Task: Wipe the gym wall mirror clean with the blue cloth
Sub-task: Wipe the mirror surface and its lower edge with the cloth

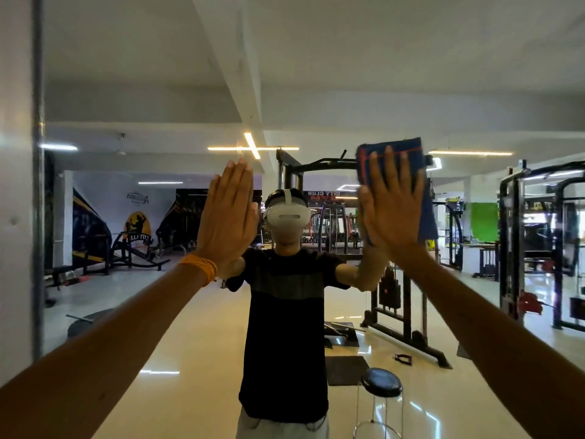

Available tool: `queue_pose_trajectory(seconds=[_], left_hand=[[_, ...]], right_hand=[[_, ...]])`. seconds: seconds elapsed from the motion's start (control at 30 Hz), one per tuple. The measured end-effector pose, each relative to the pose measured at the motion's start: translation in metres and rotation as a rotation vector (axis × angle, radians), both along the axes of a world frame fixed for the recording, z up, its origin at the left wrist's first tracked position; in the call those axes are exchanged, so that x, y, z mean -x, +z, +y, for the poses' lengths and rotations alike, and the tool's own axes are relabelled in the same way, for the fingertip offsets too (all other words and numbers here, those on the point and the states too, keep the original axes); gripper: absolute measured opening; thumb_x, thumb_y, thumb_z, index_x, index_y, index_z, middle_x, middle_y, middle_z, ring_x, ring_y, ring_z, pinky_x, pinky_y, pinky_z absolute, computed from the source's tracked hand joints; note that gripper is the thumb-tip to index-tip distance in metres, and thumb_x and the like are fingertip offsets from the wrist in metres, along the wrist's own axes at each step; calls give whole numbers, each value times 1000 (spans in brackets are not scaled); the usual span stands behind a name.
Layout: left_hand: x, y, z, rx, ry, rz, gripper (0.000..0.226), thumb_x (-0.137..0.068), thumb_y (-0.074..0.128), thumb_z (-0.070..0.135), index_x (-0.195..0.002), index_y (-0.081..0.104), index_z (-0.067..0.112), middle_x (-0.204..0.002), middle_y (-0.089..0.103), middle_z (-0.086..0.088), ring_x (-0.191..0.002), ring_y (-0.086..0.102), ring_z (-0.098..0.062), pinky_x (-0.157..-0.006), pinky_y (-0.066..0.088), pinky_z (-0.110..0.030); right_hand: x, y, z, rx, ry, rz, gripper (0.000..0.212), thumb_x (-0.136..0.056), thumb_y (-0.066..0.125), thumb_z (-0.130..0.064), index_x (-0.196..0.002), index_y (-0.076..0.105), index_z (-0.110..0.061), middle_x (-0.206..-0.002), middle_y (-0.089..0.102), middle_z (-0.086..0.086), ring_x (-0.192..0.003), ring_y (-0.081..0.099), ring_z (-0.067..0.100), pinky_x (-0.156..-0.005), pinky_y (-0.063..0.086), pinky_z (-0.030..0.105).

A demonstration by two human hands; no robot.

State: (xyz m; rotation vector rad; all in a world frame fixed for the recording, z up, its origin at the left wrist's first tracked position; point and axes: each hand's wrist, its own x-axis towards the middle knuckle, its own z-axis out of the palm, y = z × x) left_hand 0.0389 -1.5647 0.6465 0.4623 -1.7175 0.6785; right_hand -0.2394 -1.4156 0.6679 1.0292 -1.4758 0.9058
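Observation:
The wall mirror (316,90) fills nearly the whole view and reflects the gym and me. My right hand (391,207) lies flat with fingers spread, pressing the blue cloth (408,147) against the glass at upper right; the cloth has thin red stripes and shows above and to the right of the hand. My left hand (229,217) rests flat on the mirror left of centre with fingers together, holding nothing, an orange band at the wrist. Its reflection meets it palm to palm.
The mirror's left edge (38,185) runs down beside a white wall (15,217). In the reflection stand gym machines (538,248) at right, a bench (133,248) at left, and a round black stool (381,381) low down.

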Motion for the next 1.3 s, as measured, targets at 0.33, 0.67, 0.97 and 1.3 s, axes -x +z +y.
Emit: queue_pose_trajectory(seconds=[0.33, 0.67, 0.97, 1.3], left_hand=[[10, -4, -13, 28, 67, 36, 66, -106, 31, 29, -164, 12, 5, -173, 3, -13, -160, 3, -30, -130, -1, -47], [-4, 1, -11, 33, 47, 7, 65, -107, 27, 34, -164, 13, 7, -172, 11, -14, -160, 6, -30, -129, 8, -54], [-21, 47, -25, 35, 28, 88, 64, -109, 21, 41, -165, 12, 10, -173, 8, -10, -161, 3, -26, -130, -3, -43], [-38, 105, -77, 33, 153, 167, 66, -108, 16, 46, -166, -1, 19, -174, -6, -1, -160, -8, -21, -129, -3, -48]], right_hand=[[-2, 21, -4, -145, 45, 268, 61, -110, 4, -53, -164, 4, -27, -174, 7, 5, -161, 6, 29, -129, -5, 49], [-3, 5, -18, -298, 29, 692, 60, -109, 28, -43, -164, 8, -29, -172, 6, 3, -160, 6, 28, -128, -7, 49], [-53, 33, -35, -344, 2, 755, 58, -111, 20, -47, -163, 6, -28, -173, 13, 5, -160, 7, 28, -129, -2, 50], [-90, 94, -58, -189, -13, 528, 57, -111, 20, -46, -165, 9, -29, -174, 12, 3, -160, 7, 29, -127, -6, 50]])
